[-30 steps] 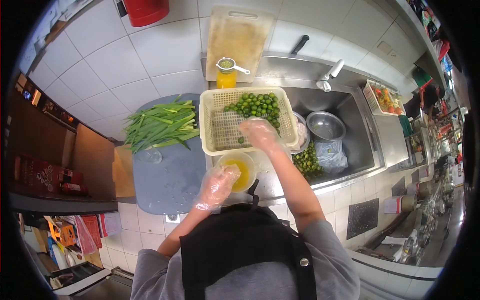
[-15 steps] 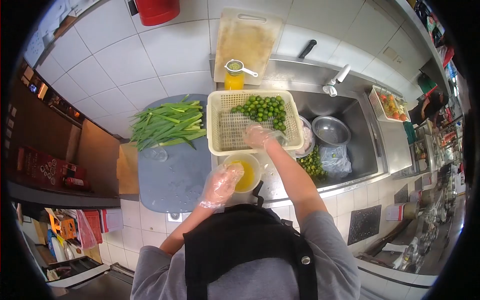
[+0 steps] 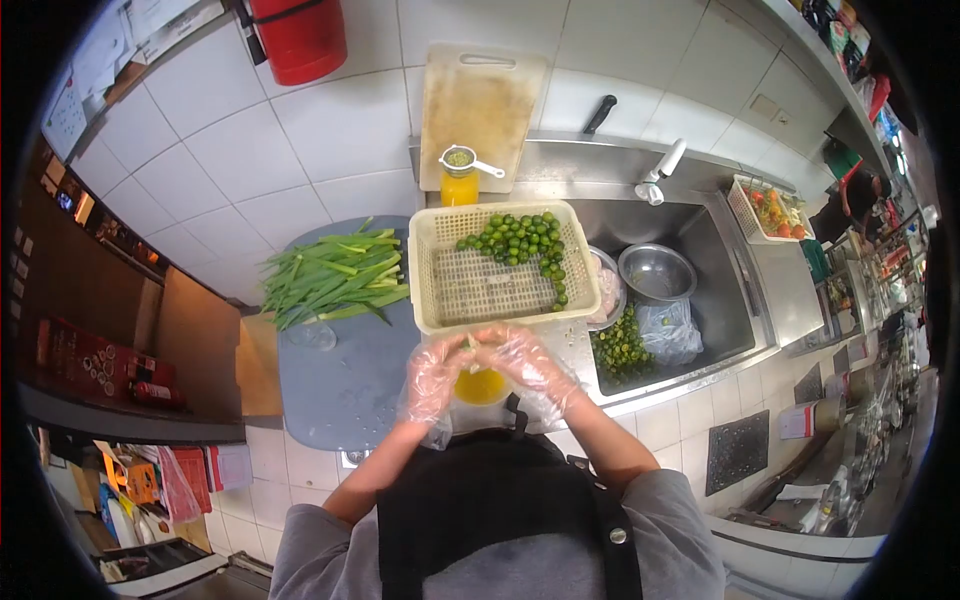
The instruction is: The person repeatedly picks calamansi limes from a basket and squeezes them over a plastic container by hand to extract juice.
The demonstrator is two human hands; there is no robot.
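My left hand [image 3: 438,372] and my right hand [image 3: 525,362], both in clear plastic gloves, meet above a bowl of yellow juice [image 3: 480,387]. Their fingers are closed together around something small and pale green that I cannot make out well. Just beyond my hands, a cream plastic basket [image 3: 422,262] holds small green citrus fruits [image 3: 520,238], gathered at its back and right side. Behind the basket stands a bottle of orange-yellow liquid [image 3: 460,188] with a small strainer [image 3: 458,158] on top.
Long green leaves [image 3: 335,275] and a clear glass [image 3: 318,337] are on the grey board [image 3: 340,390] at left. The sink [image 3: 725,320] at right holds a metal bowl [image 3: 657,272], cut citrus pieces [image 3: 622,350] and a plastic bag [image 3: 670,332]. Another person [image 3: 858,195] stands far right.
My right hand has come back from the basket to meet my left hand over the bowl. Fewer fruits lie near the basket's front than one second ago. The view has shifted slightly.
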